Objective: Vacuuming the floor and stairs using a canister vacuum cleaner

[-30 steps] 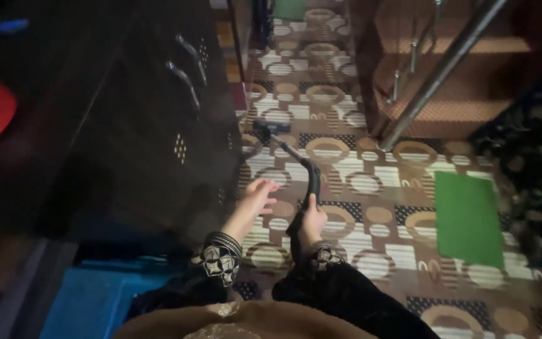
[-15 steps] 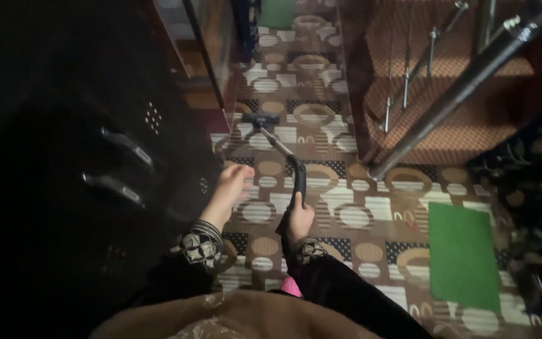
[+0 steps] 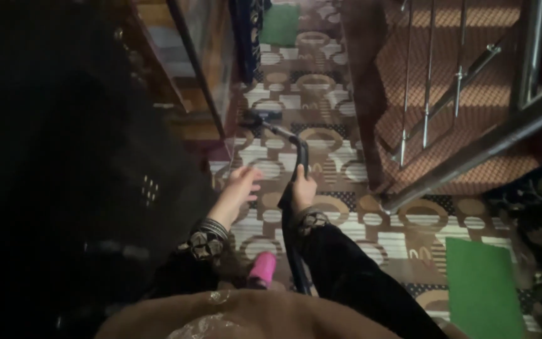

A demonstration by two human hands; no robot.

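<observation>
**Vacuuming the Patterned Carpet Beside the Stairs**

Gripping the curved black vacuum handle (image 3: 300, 158), the right hand (image 3: 303, 187) is wrapped closed around it, fingers curled tight on the grip. The wand is running forward and to the left from that hand, ending at the floor head (image 3: 260, 117), which is sitting on the brown-and-cream patterned carpet (image 3: 346, 213) near the foot of a dark cabinet (image 3: 64, 188). A black hose (image 3: 293, 257) is trailing back from the handle toward the person's body. The left hand (image 3: 241, 183) is hovering free just beside the handle, fingers spread apart and holding nothing.

A pink slipper toe (image 3: 262, 269) is showing below, between the two dark sleeves. A green mat (image 3: 481, 282) is lying on the carpet to the right, well apart from the floor head, and a second green patch (image 3: 279, 24) is visible far ahead. Metal stair railings (image 3: 472, 150) are crossing the upper right.

Judging from the pose, a forward stroke along the cabinet edge is under way; steering onward would call for keeping the floor head flat and clear of the cabinet base and the railing post.
</observation>
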